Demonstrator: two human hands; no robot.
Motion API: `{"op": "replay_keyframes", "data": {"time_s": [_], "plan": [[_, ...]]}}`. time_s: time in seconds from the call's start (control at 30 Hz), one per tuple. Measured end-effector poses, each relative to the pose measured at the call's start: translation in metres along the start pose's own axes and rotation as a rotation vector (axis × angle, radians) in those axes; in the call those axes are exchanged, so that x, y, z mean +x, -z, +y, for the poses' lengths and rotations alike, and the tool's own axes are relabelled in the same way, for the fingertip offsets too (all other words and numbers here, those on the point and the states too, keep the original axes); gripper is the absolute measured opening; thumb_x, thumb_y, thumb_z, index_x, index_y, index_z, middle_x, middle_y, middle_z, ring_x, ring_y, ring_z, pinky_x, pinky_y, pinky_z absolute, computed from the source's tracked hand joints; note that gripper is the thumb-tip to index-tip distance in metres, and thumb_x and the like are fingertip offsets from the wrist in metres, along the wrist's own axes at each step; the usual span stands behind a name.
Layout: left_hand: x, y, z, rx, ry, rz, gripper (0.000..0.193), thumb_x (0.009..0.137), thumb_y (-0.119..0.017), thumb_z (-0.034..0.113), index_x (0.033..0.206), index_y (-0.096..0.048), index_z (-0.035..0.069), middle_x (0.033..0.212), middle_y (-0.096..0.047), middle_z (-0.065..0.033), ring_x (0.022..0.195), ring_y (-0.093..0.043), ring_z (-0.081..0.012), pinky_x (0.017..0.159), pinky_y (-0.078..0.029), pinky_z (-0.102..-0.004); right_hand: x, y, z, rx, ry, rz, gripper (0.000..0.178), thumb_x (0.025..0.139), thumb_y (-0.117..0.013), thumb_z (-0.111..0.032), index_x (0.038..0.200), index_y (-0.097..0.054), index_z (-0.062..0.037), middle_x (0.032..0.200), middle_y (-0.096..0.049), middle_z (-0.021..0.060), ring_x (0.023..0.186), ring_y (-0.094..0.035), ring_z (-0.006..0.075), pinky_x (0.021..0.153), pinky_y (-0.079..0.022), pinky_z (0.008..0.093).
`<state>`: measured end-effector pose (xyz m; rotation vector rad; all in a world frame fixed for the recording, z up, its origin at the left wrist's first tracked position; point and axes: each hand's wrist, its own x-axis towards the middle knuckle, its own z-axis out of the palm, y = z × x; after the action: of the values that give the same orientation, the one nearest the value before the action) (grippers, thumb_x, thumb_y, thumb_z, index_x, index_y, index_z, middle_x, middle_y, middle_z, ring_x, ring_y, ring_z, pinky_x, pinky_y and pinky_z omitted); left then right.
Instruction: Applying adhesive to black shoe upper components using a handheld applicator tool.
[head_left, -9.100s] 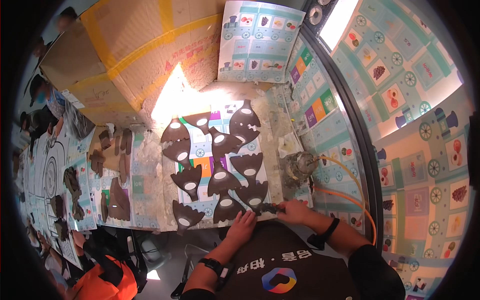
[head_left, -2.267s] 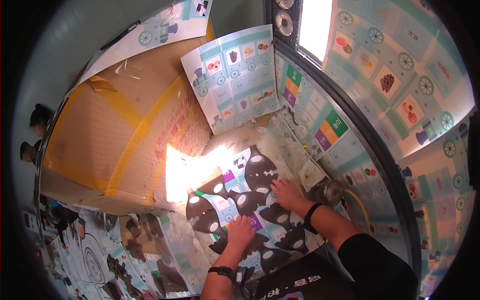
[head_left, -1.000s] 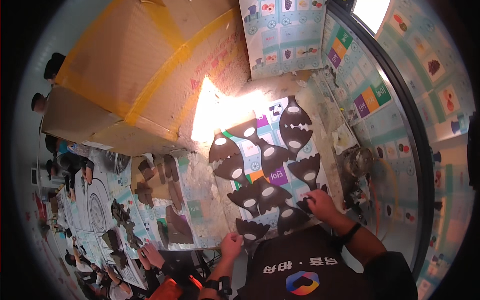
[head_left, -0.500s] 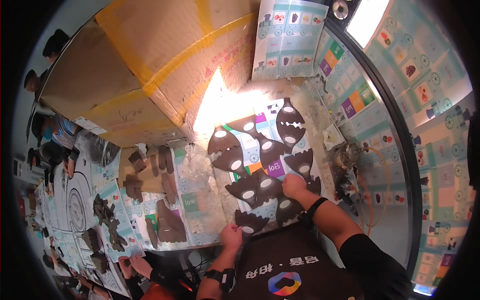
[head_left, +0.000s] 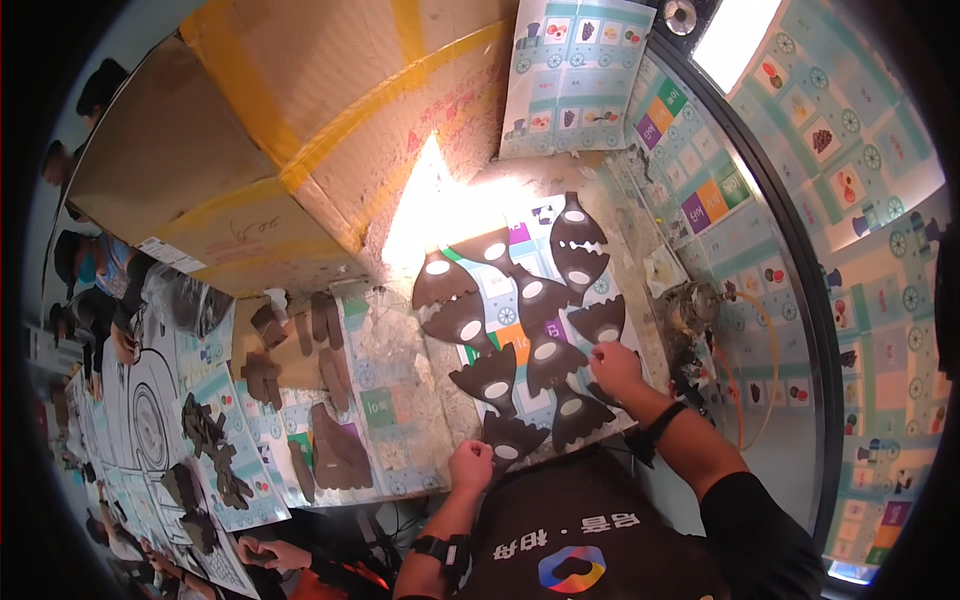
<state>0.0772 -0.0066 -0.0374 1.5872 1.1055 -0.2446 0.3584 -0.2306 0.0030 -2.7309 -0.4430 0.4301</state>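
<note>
Dark brown fan-shaped pieces with jagged edges and white oval patches lie spread on a printed sheet in front of me. My left hand (head_left: 472,466) is at the near left corner, fingers curled together, beside the nearest fan-shaped piece (head_left: 515,436). Whether anything is pinched there is too small to tell. My right hand (head_left: 616,372) is over the right side of the sheet, fingers bunched just below another brown piece (head_left: 597,318). What its fingertips hold, if anything, is hidden. Between my hands lie a middle piece (head_left: 552,368) and a lower piece (head_left: 580,422).
A big taped cardboard box (head_left: 270,150) stands at the back left, with a bright light beside it. More brown pieces (head_left: 340,450) lie on the table to the left. A metal fitting with hoses (head_left: 695,308) is at the right. Other people's hands (head_left: 275,552) show at lower left.
My right hand has shifted right, off the middle pieces. Two middle pieces that touched now lie apart, and the right one has turned. The nearest piece sits a little farther right.
</note>
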Motion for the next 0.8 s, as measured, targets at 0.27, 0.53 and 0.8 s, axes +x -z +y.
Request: {"op": "replay_keyframes", "data": {"time_s": [0.27, 0.53, 0.8], "plan": [[0.014, -0.001, -0.002, -0.103, 0.117, -0.106, 0.017, 0.094, -0.068, 0.016, 0.098, -0.068, -0.001, 0.08, -0.071, -0.0092, 0.062, -0.073, -0.0197, 0.049, -0.053, -0.0295, -0.099, 0.013, 0.077, 0.117, -0.016, 0.057, 0.02, 0.089, -0.072, -0.027, 0.098, -0.072, -0.0084, 0.096, -0.07, 0.0134, 0.091, -0.069, 0.0347, 0.081, -0.055, 0.0449], [0.014, -0.001, -0.007, -0.314, 0.113, 0.028, 0.02, 0.1, -0.061, 0.013, 0.11, -0.063, -0.005, 0.088, -0.071, -0.0133, 0.063, -0.072, -0.0203, 0.05, -0.055, -0.0295, -0.131, 0.018, 0.124, 0.124, -0.226, 0.11, 0.024, 0.089, -0.071, -0.024, 0.106, -0.072, -0.0073, 0.103, -0.071, 0.0152, 0.093, -0.07, 0.0338, 0.085, -0.056, 0.0444], [0.021, -0.009, 0.002, -0.317, 0.134, 0.054, 0.015, 0.101, -0.059, 0.012, 0.108, -0.061, -0.002, 0.085, -0.069, -0.0112, 0.058, -0.067, -0.0187, 0.047, -0.051, -0.0286, -0.061, 0.006, 0.132, 0.188, -0.194, 0.224, 0.022, 0.089, -0.068, -0.022, 0.106, -0.072, -0.0077, 0.097, -0.073, 0.0158, 0.097, -0.069, 0.0375, 0.085, -0.055, 0.0466]]}}
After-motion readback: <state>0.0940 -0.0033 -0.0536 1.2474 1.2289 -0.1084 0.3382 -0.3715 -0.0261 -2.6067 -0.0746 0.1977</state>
